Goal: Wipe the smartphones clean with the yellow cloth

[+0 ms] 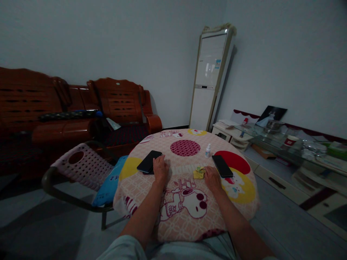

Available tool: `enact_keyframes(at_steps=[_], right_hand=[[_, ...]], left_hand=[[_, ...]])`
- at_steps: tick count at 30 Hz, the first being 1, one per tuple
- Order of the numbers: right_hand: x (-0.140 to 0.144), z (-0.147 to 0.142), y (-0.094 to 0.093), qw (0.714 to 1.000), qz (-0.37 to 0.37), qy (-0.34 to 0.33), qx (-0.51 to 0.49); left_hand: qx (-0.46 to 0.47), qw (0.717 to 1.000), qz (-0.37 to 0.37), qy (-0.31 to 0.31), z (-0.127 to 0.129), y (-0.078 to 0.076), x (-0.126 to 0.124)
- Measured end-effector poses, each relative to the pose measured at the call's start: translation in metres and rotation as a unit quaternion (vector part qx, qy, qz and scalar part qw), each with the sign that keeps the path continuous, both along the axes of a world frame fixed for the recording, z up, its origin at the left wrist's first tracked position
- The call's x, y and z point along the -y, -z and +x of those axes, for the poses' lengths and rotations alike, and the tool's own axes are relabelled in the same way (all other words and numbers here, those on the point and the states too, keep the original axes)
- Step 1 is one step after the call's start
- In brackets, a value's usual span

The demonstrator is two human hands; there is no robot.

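- The room is dim, with grey walls, a brown wooden sofa (81,108) at the back and a tall white air cooler (208,79) in the corner.
- A round table with a cartoon dog cloth (187,213) stands in the middle.
- The left hand (160,169) lies flat on the cloth near the table's left edge. Its fingers are together and touch the black phone on the left (149,161).
- The right hand (212,178) lies flat near the right edge. Its fingers are loosely together, holding nothing.
- A small yellow folded cloth (198,173) sits just beside the right hand.
- A second black phone on the right (222,166) lies just past that hand.
- A little white bottle (208,150) stands toward the far edge.
- A pink plastic chair (81,166) with a blue cushion (110,182) stands at the table's left side.
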State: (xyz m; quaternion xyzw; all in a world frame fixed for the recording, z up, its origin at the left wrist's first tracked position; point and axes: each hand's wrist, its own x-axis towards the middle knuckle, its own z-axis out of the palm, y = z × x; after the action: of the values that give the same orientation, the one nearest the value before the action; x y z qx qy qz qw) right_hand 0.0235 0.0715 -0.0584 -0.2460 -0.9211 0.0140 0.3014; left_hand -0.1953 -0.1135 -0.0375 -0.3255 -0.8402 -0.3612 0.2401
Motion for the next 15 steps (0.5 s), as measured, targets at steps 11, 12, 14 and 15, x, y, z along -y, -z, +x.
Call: enact_keyframes(at_steps=[11,12,14,15], right_hand=[[-0.003,-0.003,-0.001,1.000,-0.013,-0.009,0.005],[-0.002,-0.002,-0.001,1.000,-0.016,-0.011,0.006],[-0.002,-0.002,-0.003,1.000,-0.023,-0.011,0.001],[-0.002,-0.002,-0.004,1.000,-0.028,-0.010,-0.005]], left_hand=[[0.028,0.997,-0.003,-0.066,-0.014,-0.018,0.006],[0.031,0.996,-0.009,-0.087,-0.019,-0.023,0.010],[0.053,0.990,-0.039,-0.125,-0.027,-0.031,0.018],[0.069,0.985,-0.061,-0.143,-0.032,-0.034,0.022]])
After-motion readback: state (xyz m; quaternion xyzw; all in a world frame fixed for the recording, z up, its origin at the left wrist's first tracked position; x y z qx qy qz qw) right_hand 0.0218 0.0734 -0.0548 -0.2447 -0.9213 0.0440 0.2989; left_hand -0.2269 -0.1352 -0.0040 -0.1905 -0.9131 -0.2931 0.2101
